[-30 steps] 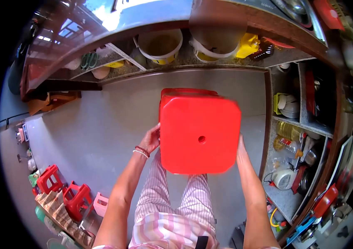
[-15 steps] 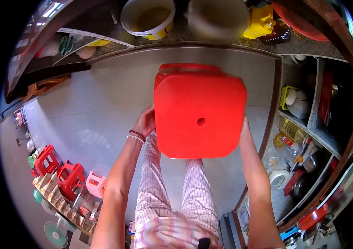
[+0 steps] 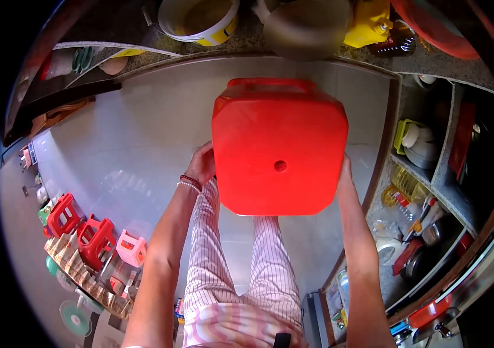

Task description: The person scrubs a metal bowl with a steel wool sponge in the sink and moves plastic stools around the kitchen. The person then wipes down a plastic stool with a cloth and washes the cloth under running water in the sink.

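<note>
A red plastic stool is held in front of me, its square seat with a small central hole turned up toward the camera. My left hand, with two bead bracelets at the wrist, grips its left side. On the opposite side, my right hand clasps the stool's edge. The fingers of both hands are partly hidden behind the stool. Below it show my legs in striped trousers.
Ahead is a dark counter with a white bucket, a blurred pot and a yellow bottle. Shelves with dishes and bottles line the right. Small red stools and a pink stool stand at left on the pale tiled floor.
The stool has risen slightly in view, both hands still on its sides. The camera view has shifted a little, and my legs appear slightly further left.
</note>
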Tool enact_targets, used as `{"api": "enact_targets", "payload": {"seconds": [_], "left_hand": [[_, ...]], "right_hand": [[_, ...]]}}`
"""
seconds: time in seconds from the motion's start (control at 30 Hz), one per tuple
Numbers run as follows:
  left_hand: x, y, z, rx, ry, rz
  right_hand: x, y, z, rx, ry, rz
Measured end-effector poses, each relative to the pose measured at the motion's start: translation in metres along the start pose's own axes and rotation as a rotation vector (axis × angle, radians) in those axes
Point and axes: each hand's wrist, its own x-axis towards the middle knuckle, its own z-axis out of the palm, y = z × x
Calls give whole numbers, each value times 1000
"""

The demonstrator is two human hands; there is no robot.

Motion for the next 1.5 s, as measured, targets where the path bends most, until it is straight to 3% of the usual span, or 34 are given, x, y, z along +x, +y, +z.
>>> {"api": "enact_targets", "payload": {"seconds": [0.23,0.33,0.4,0.43,0.47,0.5,0.53,0.57,0.6,0.63,0.67,0.7,0.83,0.9,0.97,1.23,1.43,1.5], "left_hand": [[-5,7,-5,90,17,-8],[1,-3,-32,217,67,90],[-6,-13,-54,452,330,306],[-19,-11,-45,585,521,441],[-54,5,-33,468,447,338],[-59,-5,-68,429,371,405],[-88,-6,-83,700,518,360],[-117,-18,-99,679,581,325],[-156,-17,-104,562,485,232],[-187,-33,-115,377,496,269],[-209,-54,-139,307,502,275],[-230,-79,-170,310,505,191],[-324,-178,-223,213,798,212],[-367,-232,-243,340,823,196],[-412,-256,-224,19,918,54],[-474,-387,-279,-314,741,-61],[-514,-385,-337,-483,794,114],[-503,-403,-374,-533,776,244]], "right_hand": [[-1,14,0,-36,14,-3],[10,30,-15,-50,8,3],[-6,31,-3,-282,-148,-152],[-5,36,-13,-214,-107,-90],[-20,34,-8,-148,-112,0],[-19,41,-17,-224,-74,-34],[-40,36,-13,-618,129,-32],[-40,50,-40,-657,50,-136],[-47,47,-59,-1128,-132,-210],[-25,65,-124,-819,18,-155],[-62,57,-112,-1075,59,-22],[-15,64,-199,-1318,-5,2],[-53,103,-113,-1671,-129,92],[-68,126,-69,-1750,-197,90],[-81,146,-32,-1811,-248,82],[-126,230,47,-1964,-316,-5],[-47,260,57,-2024,-549,-120],[-135,310,130,-1973,-436,-85]]}}
